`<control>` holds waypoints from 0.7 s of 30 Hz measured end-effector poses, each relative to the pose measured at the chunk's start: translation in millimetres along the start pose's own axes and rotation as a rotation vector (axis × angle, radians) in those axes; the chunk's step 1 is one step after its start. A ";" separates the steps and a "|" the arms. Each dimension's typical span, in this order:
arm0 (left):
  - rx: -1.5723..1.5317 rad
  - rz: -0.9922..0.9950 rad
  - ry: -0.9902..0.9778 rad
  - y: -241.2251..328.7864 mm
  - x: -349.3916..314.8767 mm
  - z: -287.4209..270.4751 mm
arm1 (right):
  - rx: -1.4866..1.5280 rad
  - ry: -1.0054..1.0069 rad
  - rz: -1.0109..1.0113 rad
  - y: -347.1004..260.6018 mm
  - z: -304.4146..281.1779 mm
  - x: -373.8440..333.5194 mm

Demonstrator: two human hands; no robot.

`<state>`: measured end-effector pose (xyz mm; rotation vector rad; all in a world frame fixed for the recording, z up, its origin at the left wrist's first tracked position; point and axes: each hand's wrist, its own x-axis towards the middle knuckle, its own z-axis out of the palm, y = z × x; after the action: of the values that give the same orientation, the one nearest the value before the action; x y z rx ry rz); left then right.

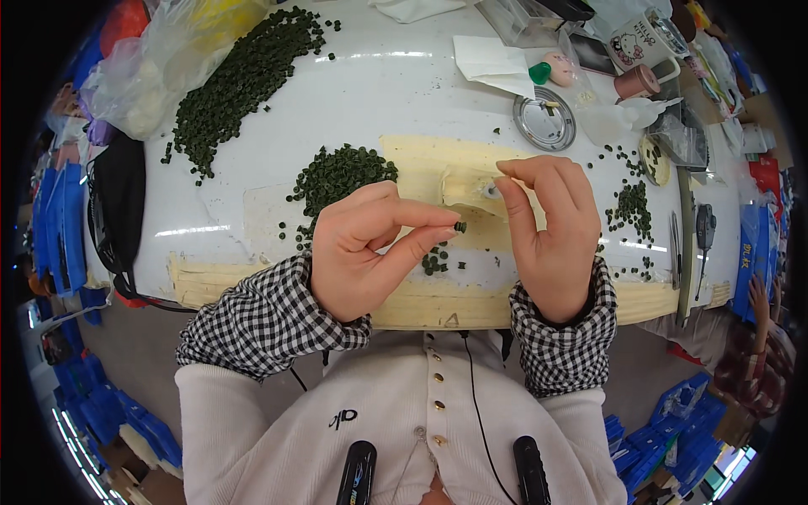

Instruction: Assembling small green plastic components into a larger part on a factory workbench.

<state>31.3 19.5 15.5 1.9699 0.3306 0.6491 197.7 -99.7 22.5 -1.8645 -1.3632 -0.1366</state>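
Note:
My left hand (pixel 366 244) pinches a small dark green spool-shaped part (pixel 459 227) between thumb and forefinger. Thumb and forefinger of my right hand (pixel 554 231) are drawn close together; whatever lies between their tips is too small to make out. Just beside those tips is a yellowish tape-covered block (pixel 459 187) with a small grey piece on it. A heap of the same green parts (pixel 341 178) lies beyond my left hand. Between my hands, several loose green parts (pixel 434 259) sit near the table's front edge.
A larger pile of green parts (pixel 244 84) spreads at the far left beside plastic bags (pixel 156 76). More parts (pixel 631 210) lie at right, near a screwdriver (pixel 705 231). A round metal dish (pixel 544 122), white paper (pixel 492 63) and a mug (pixel 637 42) stand farther back.

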 end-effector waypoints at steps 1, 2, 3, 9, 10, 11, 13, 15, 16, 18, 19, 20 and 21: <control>0.004 -0.007 0.005 1.5 0.1 -0.7 | -0.018 0.028 0.001 -2.1 -0.7 -0.4; 0.009 -0.015 0.011 3.9 -0.1 -1.2 | -0.036 0.056 0.002 -4.8 -2.2 -1.6; 0.013 -0.024 0.021 5.0 -0.2 -2.2 | -0.025 0.045 0.004 -8.6 -7.4 -4.4; 0.049 -0.011 0.056 6.9 -0.6 -2.5 | 0.553 -0.178 0.187 -27.2 -8.5 -29.1; 0.051 -0.007 0.059 7.1 -0.4 -2.1 | 0.667 -0.185 0.238 -29.2 -6.1 -31.8; 0.054 -0.003 0.061 7.2 -0.2 -1.8 | 0.725 -0.202 0.286 -31.4 -5.8 -32.9; 0.061 0.002 0.066 7.0 0.0 -1.7 | 0.782 -0.204 0.312 -34.0 -3.6 -34.3; 0.068 0.005 0.067 6.0 -0.4 -1.2 | 0.826 -0.213 0.330 -33.1 -2.0 -35.7; 0.055 0.001 0.066 5.5 -0.9 -0.7 | 0.841 -0.220 0.335 -31.4 -1.5 -36.3; 0.030 -0.009 0.065 5.0 -2.1 0.2 | 0.839 -0.231 0.328 -30.0 -1.4 -36.4; 0.021 -0.018 0.061 5.1 -2.2 0.2 | 0.822 -0.235 0.315 -29.8 -1.6 -36.1; 0.011 -0.028 0.057 5.3 -2.2 0.2 | 0.805 -0.238 0.302 -29.6 -1.6 -35.8; 0.001 -0.038 0.052 5.3 -2.4 0.0 | 0.783 -0.235 0.283 -29.0 -0.8 -36.0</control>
<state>29.1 15.8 19.5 1.9456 0.3991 0.6773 158.8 -124.6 20.1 -1.3903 -1.0585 0.6855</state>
